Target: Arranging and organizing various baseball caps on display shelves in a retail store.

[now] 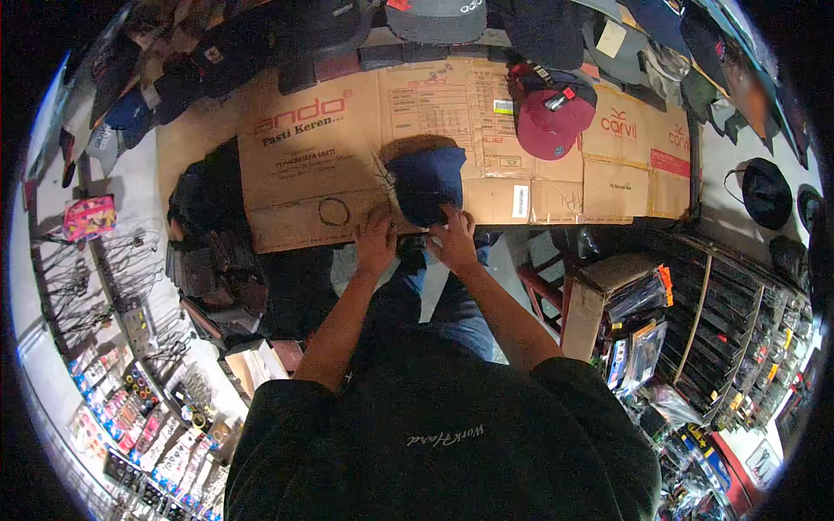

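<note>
A navy cap [427, 182] lies on the flattened cardboard [306, 169], close to its near edge. The fingertips of my right hand [455, 239] touch the cap's near rim; whether they pinch it is hard to see. To the left of the cap, my left hand [376, 239] rests at the cardboard's edge with its fingers apart and nothing visible in it. Further back on the right, a maroon cap [552, 124] with a dark part and a tag sits on the cardboard.
Rows of caps [436, 23] line the back. Racks of small packaged accessories [140, 417] stand on the left. A cardboard box [586, 306] with plastic-wrapped packets [642, 352] is at the right, before a dark slatted rack [690, 312]. A red stool [547, 290] stands under the table's edge.
</note>
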The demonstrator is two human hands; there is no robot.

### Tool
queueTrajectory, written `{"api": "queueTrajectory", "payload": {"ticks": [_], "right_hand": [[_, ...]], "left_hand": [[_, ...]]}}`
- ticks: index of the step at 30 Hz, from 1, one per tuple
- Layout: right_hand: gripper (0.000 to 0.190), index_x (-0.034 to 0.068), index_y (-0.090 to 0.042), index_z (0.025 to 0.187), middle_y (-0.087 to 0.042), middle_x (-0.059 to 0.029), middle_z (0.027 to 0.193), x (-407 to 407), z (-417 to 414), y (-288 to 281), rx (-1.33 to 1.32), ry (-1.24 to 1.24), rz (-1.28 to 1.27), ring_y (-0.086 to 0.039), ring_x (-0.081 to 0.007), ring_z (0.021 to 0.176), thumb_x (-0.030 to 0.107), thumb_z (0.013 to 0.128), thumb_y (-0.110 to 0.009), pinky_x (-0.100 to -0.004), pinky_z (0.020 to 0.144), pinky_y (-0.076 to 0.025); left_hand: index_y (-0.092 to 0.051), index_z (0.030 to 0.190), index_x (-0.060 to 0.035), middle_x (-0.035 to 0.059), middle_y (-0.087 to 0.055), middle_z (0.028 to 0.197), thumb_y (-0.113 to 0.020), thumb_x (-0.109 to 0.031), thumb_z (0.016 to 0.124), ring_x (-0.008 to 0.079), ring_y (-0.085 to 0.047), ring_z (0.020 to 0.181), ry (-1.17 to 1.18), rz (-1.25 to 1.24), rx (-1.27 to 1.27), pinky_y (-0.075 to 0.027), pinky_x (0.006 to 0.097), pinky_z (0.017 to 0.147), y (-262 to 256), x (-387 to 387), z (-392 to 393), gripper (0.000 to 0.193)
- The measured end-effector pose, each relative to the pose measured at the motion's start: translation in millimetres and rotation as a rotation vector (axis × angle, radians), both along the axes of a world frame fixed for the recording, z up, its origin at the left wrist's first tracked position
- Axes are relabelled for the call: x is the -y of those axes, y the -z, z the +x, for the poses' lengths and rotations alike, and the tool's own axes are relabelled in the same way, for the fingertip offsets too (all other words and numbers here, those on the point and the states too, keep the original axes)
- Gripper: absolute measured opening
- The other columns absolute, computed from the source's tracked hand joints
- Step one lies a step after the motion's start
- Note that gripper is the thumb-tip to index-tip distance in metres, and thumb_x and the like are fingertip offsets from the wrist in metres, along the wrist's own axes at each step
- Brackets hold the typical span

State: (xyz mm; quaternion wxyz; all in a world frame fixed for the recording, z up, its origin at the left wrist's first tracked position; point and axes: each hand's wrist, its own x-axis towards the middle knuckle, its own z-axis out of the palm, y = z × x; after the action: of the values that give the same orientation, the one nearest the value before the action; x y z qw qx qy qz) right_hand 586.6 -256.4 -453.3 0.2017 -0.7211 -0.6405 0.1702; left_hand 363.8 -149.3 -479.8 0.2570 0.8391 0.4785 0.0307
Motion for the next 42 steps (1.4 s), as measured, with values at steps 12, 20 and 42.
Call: {"api": "queueTrajectory", "payload": {"ticks": [12,20,42], "right_hand": [[0.038,0.019,-0.083,0.117,-0.035,-0.0185,0.171,6,-2,-4,-0.035,0.033,-0.074,-0.035,-0.0401,0.157,0.04,0.086,-0.086,-0.0715,0.122,-0.027],[0.029,0.023,-0.086,0.112,-0.025,-0.0165,0.179,13,7,-6,-0.075,0.027,-0.123,-0.027,-0.0387,0.164,0.04,0.089,-0.084,-0.0722,0.124,-0.022],[0.113,0.004,-0.029,0.171,-0.033,-0.0256,0.174,-15,24,26,-0.049,0.289,-0.105,-0.021,-0.0446,0.166,0.058,0.086,-0.081,-0.0668,0.129,-0.012]], "left_hand": [[-0.042,0.167,-0.0148,0.0143,-0.031,0.177,-0.064,-0.028,0.106,0.0452,-0.032,0.159,0.127,0.011,-0.085,-0.024,0.0674,0.128,-2,1,7,0.067],[-0.047,0.164,-0.0138,0.0159,-0.025,0.18,-0.07,-0.021,0.099,0.0442,-0.028,0.162,0.165,0.076,0.024,-0.024,0.07,0.125,-3,1,6,0.069],[-0.042,0.17,-0.0256,0.0246,-0.002,0.182,-0.073,-0.025,0.096,0.0514,0.0,0.167,-0.018,0.06,-0.168,-0.012,0.0769,0.126,30,-15,35,0.08]]}}
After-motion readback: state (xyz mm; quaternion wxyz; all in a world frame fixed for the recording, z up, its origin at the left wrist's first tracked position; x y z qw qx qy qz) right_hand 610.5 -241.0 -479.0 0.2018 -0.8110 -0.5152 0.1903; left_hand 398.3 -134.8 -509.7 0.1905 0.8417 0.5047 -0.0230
